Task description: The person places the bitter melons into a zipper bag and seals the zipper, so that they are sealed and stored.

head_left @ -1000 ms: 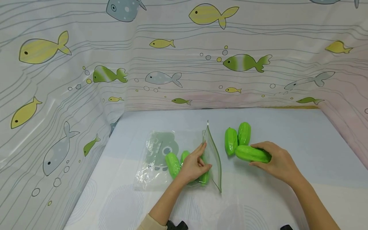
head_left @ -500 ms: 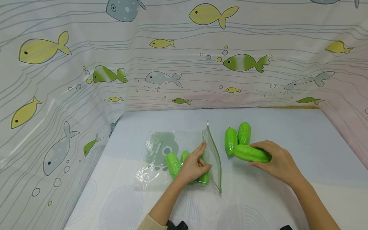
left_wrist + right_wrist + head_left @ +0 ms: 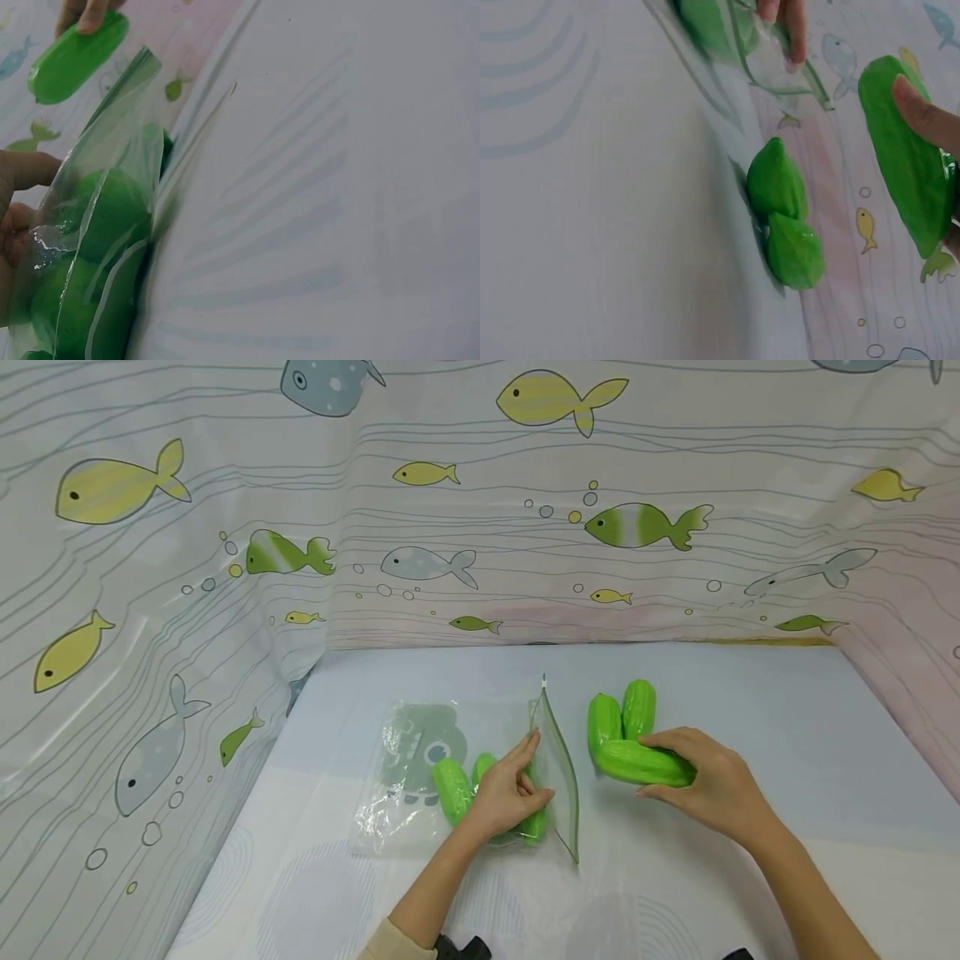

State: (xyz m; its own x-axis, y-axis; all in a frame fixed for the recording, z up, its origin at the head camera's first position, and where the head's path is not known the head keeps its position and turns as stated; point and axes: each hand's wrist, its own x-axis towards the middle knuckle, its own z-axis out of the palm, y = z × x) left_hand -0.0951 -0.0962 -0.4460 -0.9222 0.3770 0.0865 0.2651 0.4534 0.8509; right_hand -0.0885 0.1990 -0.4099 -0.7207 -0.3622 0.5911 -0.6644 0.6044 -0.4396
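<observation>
A clear zip bag (image 3: 375, 827) with a dinosaur print lies on the table, several green cucumber-like pieces (image 3: 452, 789) inside it. My left hand (image 3: 501, 797) rests on the bag near its gaping mouth, thumb and fingertips at the upper film; the left wrist view shows the bag (image 3: 112, 157) bulging beside the fingers. My right hand (image 3: 708, 781) grips a green piece (image 3: 643, 763) between thumb and fingers, to the right of the bag mouth. In the right wrist view this piece (image 3: 907, 157) is held above the table.
Two more green pieces (image 3: 603, 722) (image 3: 776, 180) lie side by side behind the held one. A fish-patterned curtain (image 3: 420, 602) stands along the back and sides of the pale table (image 3: 750, 693). Black wrist gear (image 3: 463, 948) shows at the bottom edge.
My right hand has moved slightly left with the green piece, nearer the bag mouth. The left hand keeps its place on the bag.
</observation>
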